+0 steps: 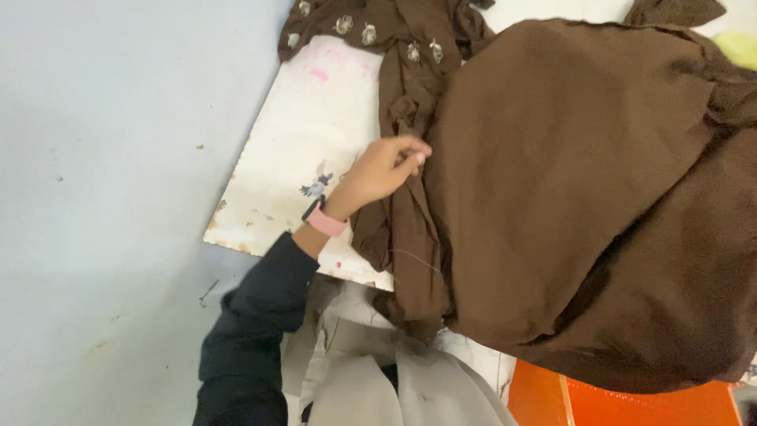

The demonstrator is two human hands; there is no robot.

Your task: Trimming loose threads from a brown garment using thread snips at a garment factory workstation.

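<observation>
Brown fabric [568, 197] spreads in a broad, rumpled heap across most of the head view, covering the right part of a white worktop [303, 150] whose edge is chipped and stained. A left hand [378, 170], wearing a pink wristband [326, 221] and a dark sleeve [256, 331], reaches in from below; its grip is closed, fingertips pinching a bunched fold of the cloth near the middle of the board. A strip of the same fabric with small pale embroidered motifs [359, 31] lies along the top edge. Grey cloth [371, 371] sits crumpled below the worktop beside the sleeve, and an orange surface [599, 398] shows beneath the heap at lower right. Pale blue floor [102, 197] fills the left side. No right hand appears in the frame
</observation>
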